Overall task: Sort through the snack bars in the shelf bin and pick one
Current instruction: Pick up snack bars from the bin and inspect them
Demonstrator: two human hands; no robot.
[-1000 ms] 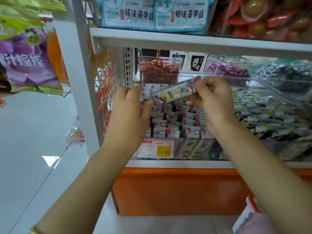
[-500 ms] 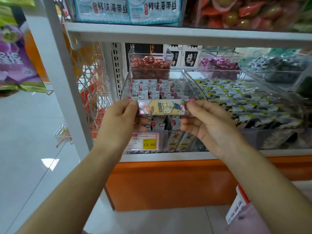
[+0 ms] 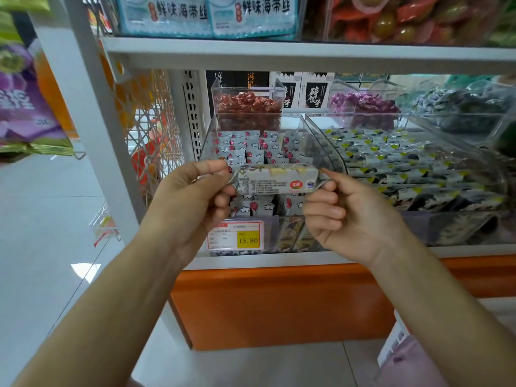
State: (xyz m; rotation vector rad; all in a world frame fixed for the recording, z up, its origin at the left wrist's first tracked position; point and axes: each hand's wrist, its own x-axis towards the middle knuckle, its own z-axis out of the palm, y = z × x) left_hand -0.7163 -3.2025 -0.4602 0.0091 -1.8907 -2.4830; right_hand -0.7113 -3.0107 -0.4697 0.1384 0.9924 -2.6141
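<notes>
I hold one silver-wrapped snack bar (image 3: 276, 181) level in front of the clear shelf bin (image 3: 326, 152). Its printed back with small text and a red logo faces me. My left hand (image 3: 192, 202) pinches the wrapper's left end, and my right hand (image 3: 343, 216) pinches the right end. Behind the bar, the bin holds several rows of small silver packets with red and white marks (image 3: 251, 149). A price tag reading 15.80 (image 3: 236, 236) sits on the bin's front.
To the right stands a second clear bin of black and yellow packets (image 3: 405, 166). Smaller bins of red (image 3: 248, 103) and purple candies (image 3: 363, 103) stand behind. A white shelf board (image 3: 279, 51) runs overhead, a white upright (image 3: 92, 121) stands left, and an orange base (image 3: 279, 303) lies below.
The bar came down from the bin top and toward me. It has been turned over, so the printed back now faces me instead of the yellow front.
</notes>
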